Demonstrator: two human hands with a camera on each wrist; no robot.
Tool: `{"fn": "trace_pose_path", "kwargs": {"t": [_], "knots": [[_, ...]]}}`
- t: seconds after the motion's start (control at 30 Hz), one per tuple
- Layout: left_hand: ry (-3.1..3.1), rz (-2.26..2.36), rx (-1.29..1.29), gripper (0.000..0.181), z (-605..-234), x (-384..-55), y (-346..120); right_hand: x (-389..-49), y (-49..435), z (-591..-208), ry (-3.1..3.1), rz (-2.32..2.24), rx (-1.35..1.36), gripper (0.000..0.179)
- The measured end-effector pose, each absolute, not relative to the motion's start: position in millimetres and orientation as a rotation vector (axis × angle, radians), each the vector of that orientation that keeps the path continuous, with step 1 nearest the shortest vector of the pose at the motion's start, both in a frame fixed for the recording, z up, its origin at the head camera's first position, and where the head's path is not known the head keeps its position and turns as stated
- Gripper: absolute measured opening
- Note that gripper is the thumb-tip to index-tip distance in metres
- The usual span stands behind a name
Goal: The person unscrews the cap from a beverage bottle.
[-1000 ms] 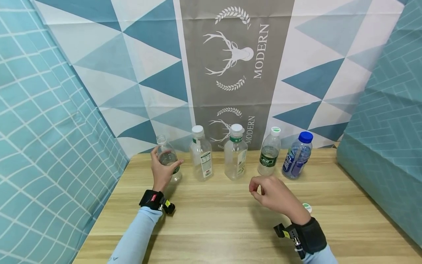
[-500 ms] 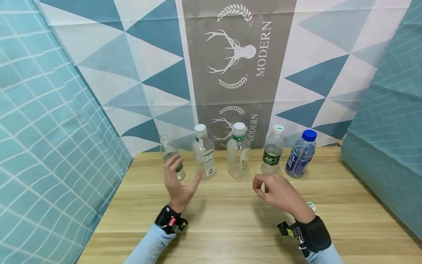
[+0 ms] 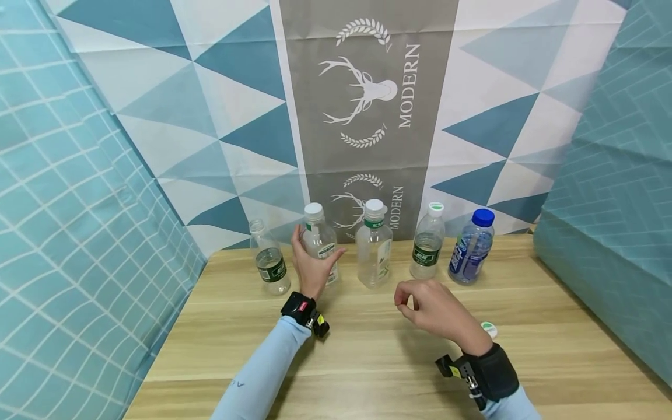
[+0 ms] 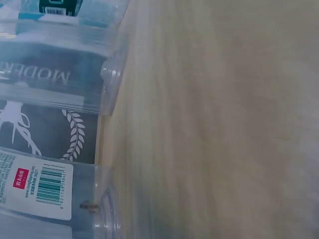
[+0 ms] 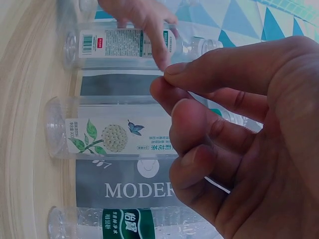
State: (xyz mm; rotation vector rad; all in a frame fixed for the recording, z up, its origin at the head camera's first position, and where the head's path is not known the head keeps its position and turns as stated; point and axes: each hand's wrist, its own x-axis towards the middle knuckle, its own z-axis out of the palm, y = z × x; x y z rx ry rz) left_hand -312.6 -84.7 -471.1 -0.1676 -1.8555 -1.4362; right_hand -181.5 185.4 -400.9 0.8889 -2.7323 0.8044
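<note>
My left hand (image 3: pixel 314 265) is at a clear plastic bottle (image 3: pixel 321 239) with a white cap, its fingers along the left side and its straight thumb across the front past the right edge. That bottle's barcode label (image 4: pixel 42 191) shows in the left wrist view. My right hand (image 3: pixel 433 306) hovers over the table with fingers curled and thumb tip against the index finger (image 5: pixel 162 92); nothing shows between them. Left of my left hand stands an uncapped bottle (image 3: pixel 271 265) with a green label. A white-capped jasmine tea bottle (image 3: pixel 374 251) stands between my hands.
Farther right stand a green-label bottle (image 3: pixel 426 248) with a white-and-green cap and a blue-capped bottle (image 3: pixel 472 248). A loose white-and-green cap (image 3: pixel 489 329) lies on the wooden table (image 3: pixel 362 361) beside my right wrist. Patterned cloth (image 3: pixel 362 116) hangs behind the bottles.
My left hand has come away from the uncapped bottle at the far left and moved right to the neighbouring white-capped bottle. The right hand keeps its pose.
</note>
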Motion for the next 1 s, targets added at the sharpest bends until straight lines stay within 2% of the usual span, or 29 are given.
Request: {"fn": "trace_pose_path", "kwargs": {"t": [0.27,0.47,0.6,0.83,1.0], "knots": [[-1.846,-1.381,-0.166,0.094,-471,-327,-83,-181,183,-400,-2.737,0.812,0.899,0.014],[-1.853,-1.449,-0.173,0.091,-466,-319,-83,-182,183,-398,-2.758,0.805,0.889,0.015],[-1.884,-1.473,-0.229,0.090,-458,-298,-82,-183,186,-398,-2.778,0.812,0.874,0.013],[-2.083,-1.422,-0.425,0.088,-447,-242,-80,-178,183,-394,-2.699,0.920,0.836,0.010],[-2.315,-1.259,-0.479,0.090,-442,-205,-73,-171,178,-388,-2.553,0.956,0.761,0.039]]}}
